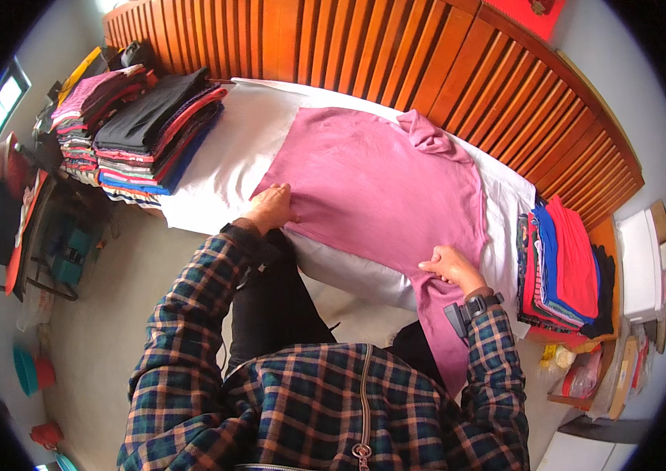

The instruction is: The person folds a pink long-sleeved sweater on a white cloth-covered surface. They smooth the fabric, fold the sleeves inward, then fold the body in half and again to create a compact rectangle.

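A pink long-sleeved top point(368, 176) lies spread sideways over a white sheet point(209, 159). My left hand point(271, 209) grips its near left corner, with the thumb on top of the cloth. At the near right, around the shoulder, my right hand point(451, 268) pinches the fabric between thumb and curled fingers. From there the near sleeve point(448, 353) hangs over the front edge, partly behind my right forearm. The far sleeve point(427, 135) is bunched up beside the wooden slats. Light wrinkles run across the body of the top.
Tall stacks of folded clothes point(150, 118) stand to the left, and another folded stack point(568, 259) to the right. A slatted wooden headboard point(356, 47) borders the far side. A chair holding things point(26, 229) is at the left. White boxes point(642, 265) stand far right.
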The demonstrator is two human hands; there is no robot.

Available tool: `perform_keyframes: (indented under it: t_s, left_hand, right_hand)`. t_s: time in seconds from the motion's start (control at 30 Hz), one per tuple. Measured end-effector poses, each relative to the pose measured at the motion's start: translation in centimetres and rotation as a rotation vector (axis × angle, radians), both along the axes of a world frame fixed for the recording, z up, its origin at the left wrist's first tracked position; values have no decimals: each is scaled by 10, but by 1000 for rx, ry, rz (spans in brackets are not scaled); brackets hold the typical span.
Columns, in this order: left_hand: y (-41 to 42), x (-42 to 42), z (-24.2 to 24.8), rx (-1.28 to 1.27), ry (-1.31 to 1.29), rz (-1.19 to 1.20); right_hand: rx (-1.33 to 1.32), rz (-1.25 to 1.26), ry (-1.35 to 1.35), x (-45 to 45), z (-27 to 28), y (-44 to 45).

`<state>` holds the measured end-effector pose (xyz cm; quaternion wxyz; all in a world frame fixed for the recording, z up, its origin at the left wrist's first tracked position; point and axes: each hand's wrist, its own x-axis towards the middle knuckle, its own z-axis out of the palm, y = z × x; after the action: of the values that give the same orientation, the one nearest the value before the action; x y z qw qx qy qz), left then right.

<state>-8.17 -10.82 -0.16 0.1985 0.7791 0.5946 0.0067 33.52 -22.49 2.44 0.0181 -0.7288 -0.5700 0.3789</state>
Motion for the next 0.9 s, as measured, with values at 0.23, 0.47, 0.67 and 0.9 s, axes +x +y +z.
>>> perform_keyframes:
  t_s: [0.23,0.47,0.67,0.9]
  left_hand:
    - [8,-1,-20,51,-95,-38]
    - [12,-5,-24,66,-90,-70]
    - [10,-5,-19,59,-114,-63]
    - [10,-7,-18,41,-130,-10]
  right_hand:
    - [31,78,-51,17,-5,0]
    - [351,-38,-265,67,-23,19]
    - [123,-170,-111,93,-31,9]
    - [80,-52,-177,110,-24,22]
